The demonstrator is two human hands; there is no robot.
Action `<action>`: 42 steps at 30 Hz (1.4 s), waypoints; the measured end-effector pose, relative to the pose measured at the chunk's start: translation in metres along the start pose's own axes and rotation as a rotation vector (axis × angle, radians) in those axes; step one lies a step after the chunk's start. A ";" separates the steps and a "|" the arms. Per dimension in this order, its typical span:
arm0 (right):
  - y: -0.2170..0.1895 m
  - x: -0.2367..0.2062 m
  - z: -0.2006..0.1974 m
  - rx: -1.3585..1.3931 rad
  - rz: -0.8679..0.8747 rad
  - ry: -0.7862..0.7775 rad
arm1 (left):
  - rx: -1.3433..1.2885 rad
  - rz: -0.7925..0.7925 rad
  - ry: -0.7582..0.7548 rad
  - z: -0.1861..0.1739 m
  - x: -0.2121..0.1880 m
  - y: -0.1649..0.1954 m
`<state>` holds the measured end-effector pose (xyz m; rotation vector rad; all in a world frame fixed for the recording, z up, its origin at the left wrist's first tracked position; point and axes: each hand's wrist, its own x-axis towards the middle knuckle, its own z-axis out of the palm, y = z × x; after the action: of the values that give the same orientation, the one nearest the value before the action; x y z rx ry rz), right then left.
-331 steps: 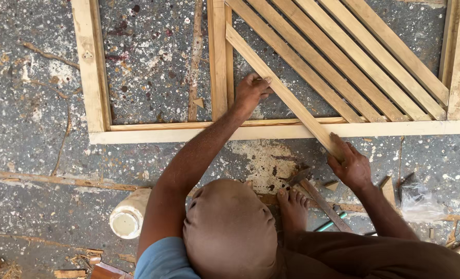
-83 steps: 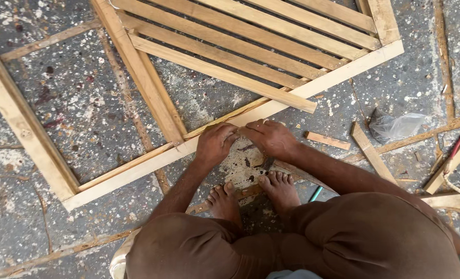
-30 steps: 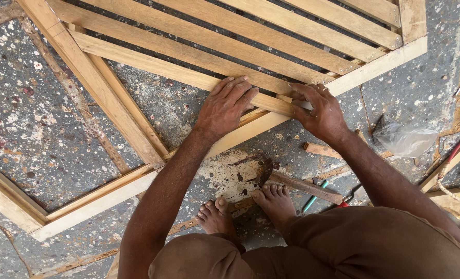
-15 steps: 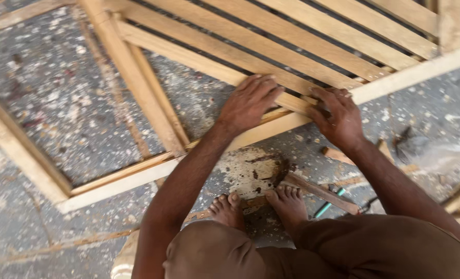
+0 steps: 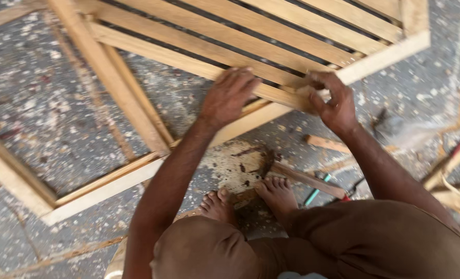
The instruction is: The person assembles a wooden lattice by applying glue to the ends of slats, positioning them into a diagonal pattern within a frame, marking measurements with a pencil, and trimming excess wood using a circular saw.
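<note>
Slat (image 5: 199, 59) runs from upper left down to centre right across the wooden frame (image 5: 380, 57) — left hand (image 5: 229, 95) flat on it, fingers spread; right hand (image 5: 333, 101) pinches its lower end.

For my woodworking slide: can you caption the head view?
Left hand flat and right hand gripping the end of a slat on a wooden frame.

wooden frame (image 5: 106, 188) cut off, whole view blurred
</note>
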<state>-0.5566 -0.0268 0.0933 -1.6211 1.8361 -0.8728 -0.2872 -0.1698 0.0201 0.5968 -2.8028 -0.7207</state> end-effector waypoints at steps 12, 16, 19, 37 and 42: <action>0.014 -0.203 -0.089 -0.249 0.436 0.403 | 0.169 0.045 0.001 -0.045 0.009 0.034; 0.004 -0.285 -0.082 -0.261 0.727 0.376 | 0.258 0.131 -0.073 -0.063 0.027 0.047; 0.010 -0.326 -0.078 -0.285 0.876 0.269 | 0.323 0.187 -0.160 -0.071 0.039 0.055; 0.021 -0.318 -0.024 -0.454 0.697 -0.029 | 0.392 0.139 -0.376 -0.066 0.062 0.075; 0.027 -0.271 -0.026 -0.351 0.894 -0.308 | 0.340 0.111 -0.355 -0.065 0.055 0.060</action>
<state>-0.5568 0.2466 0.0830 -0.8387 2.2254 0.0884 -0.3395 -0.1724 0.1103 0.3875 -3.2921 -0.3568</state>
